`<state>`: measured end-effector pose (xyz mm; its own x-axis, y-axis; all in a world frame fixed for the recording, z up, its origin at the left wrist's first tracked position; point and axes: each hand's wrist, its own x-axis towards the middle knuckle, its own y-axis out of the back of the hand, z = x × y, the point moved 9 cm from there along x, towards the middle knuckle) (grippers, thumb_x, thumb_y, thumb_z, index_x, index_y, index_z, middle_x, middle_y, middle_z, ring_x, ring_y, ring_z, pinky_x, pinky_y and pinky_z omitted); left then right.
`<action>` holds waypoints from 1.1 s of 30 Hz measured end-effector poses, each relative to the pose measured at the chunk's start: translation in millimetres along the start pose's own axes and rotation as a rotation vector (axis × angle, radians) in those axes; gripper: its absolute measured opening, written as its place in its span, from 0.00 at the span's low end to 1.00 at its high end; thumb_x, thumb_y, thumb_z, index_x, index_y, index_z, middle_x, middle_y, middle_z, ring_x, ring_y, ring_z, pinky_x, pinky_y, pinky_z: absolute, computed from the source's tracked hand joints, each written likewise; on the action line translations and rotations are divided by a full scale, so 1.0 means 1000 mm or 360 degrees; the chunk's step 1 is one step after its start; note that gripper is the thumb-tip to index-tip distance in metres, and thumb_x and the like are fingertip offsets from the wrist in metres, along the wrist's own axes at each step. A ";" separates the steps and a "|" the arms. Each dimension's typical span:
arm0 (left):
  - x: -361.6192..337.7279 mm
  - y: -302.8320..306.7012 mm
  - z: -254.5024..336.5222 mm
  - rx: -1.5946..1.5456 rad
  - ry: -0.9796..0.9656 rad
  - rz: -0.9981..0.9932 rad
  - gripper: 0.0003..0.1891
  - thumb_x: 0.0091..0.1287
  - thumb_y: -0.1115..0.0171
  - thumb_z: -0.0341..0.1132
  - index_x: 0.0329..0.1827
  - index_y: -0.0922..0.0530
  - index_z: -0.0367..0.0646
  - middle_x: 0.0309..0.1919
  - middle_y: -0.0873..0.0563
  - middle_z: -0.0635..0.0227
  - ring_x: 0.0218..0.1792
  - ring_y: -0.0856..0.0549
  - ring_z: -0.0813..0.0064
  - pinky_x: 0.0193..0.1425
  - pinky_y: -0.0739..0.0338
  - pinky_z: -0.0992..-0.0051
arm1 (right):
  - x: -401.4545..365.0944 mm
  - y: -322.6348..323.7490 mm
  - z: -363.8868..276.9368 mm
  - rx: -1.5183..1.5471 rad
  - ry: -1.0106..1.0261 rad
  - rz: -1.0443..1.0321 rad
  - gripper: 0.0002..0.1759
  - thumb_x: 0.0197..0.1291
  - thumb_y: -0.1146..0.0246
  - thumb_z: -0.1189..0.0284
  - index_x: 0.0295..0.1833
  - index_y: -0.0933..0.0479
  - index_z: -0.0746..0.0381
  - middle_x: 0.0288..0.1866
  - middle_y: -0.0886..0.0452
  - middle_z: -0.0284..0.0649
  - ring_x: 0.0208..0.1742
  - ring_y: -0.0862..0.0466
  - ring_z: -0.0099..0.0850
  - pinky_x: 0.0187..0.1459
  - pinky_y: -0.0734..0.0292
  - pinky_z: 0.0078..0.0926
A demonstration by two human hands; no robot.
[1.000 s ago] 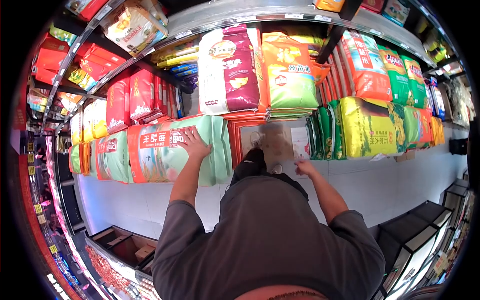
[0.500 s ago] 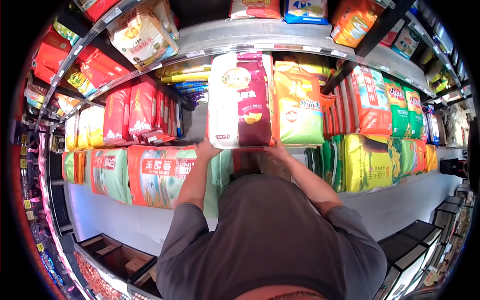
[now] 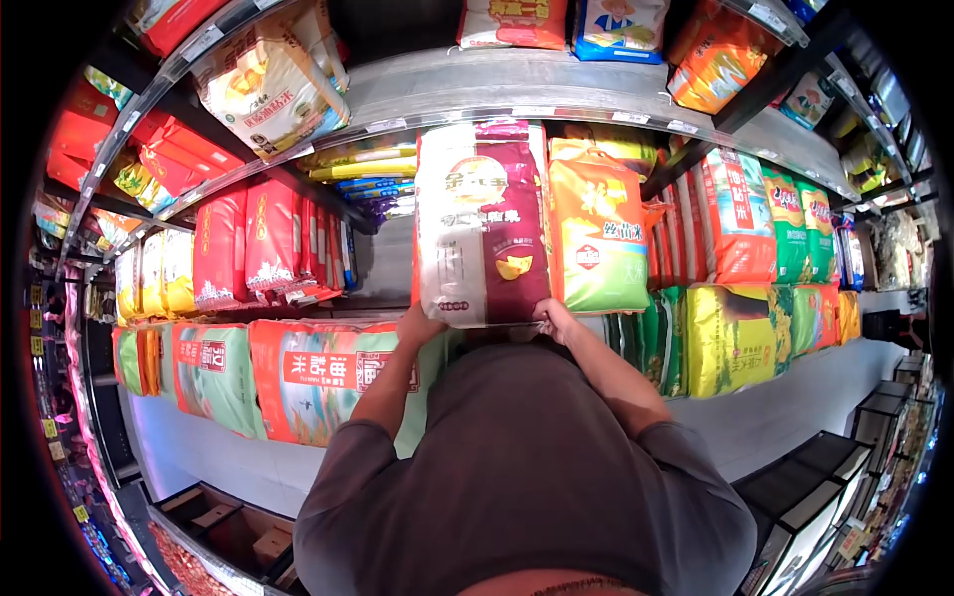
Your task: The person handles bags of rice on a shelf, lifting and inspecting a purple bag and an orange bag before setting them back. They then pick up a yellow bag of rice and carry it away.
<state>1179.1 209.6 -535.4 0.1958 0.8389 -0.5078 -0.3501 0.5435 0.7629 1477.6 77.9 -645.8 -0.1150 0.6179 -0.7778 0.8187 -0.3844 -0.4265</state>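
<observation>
A large white and maroon rice bag (image 3: 485, 228) stands upright at the shelf front, in the middle of the view. My left hand (image 3: 421, 326) grips its lower left corner; the fingertips are hidden behind the bag. At the lower right corner, my right hand (image 3: 555, 320) has its fingers curled against the bag's bottom edge. Touching or almost touching the bag's right side is an orange and green rice bag (image 3: 598, 236). Below my left forearm lies a red and pale green rice bag (image 3: 318, 363).
Red bags (image 3: 270, 233) stand to the left and red and blue bags (image 3: 737, 219) to the right. An upper shelf edge (image 3: 457, 117) runs just above the held bag. Yellow bags (image 3: 730, 338) sit lower right. Dark display boxes (image 3: 825, 497) are behind me.
The view has tilted so the shelves sit lower in it. Both hands stay at the bag's bottom corners, and my right fingers are more curled. The bag's face looks less washed out.
</observation>
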 end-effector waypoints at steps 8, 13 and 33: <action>0.019 -0.019 -0.026 -0.0902 0.0097 0.0183 0.28 0.50 0.33 0.44 0.53 0.17 0.37 0.44 0.12 0.46 0.50 0.14 0.44 0.57 0.22 0.52 | -0.051 -0.029 -0.046 -0.0162 0.0179 0.0338 0.07 0.42 0.42 0.79 0.29 0.21 0.68 0.25 0.19 0.43 0.27 0.18 0.37 0.32 0.21 0.32; 0.019 -0.019 -0.034 -0.0109 0.0155 0.0186 0.30 0.51 0.35 0.46 0.55 0.18 0.36 0.49 0.13 0.44 0.58 0.18 0.43 0.66 0.28 0.52 | -0.019 0.006 -0.001 -0.0335 0.0046 0.0270 0.07 0.42 0.39 0.81 0.31 0.19 0.67 0.27 0.17 0.43 0.25 0.18 0.35 0.29 0.23 0.32; 0.056 -0.012 -0.023 -0.0638 -0.0109 0.0325 0.21 0.53 0.43 0.35 0.47 0.17 0.32 0.38 0.13 0.39 0.45 0.14 0.38 0.52 0.20 0.51 | -0.050 -0.042 -0.086 -0.1029 0.0222 0.0227 0.11 0.43 0.44 0.82 0.36 0.24 0.69 0.24 0.22 0.41 0.27 0.23 0.35 0.31 0.28 0.32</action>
<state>1173.7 249.6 -582.3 0.1413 0.9352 -0.3247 -0.7121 0.3239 0.6229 1496.7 122.2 -549.5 0.0571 0.6911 -0.7205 0.9974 -0.0078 0.0715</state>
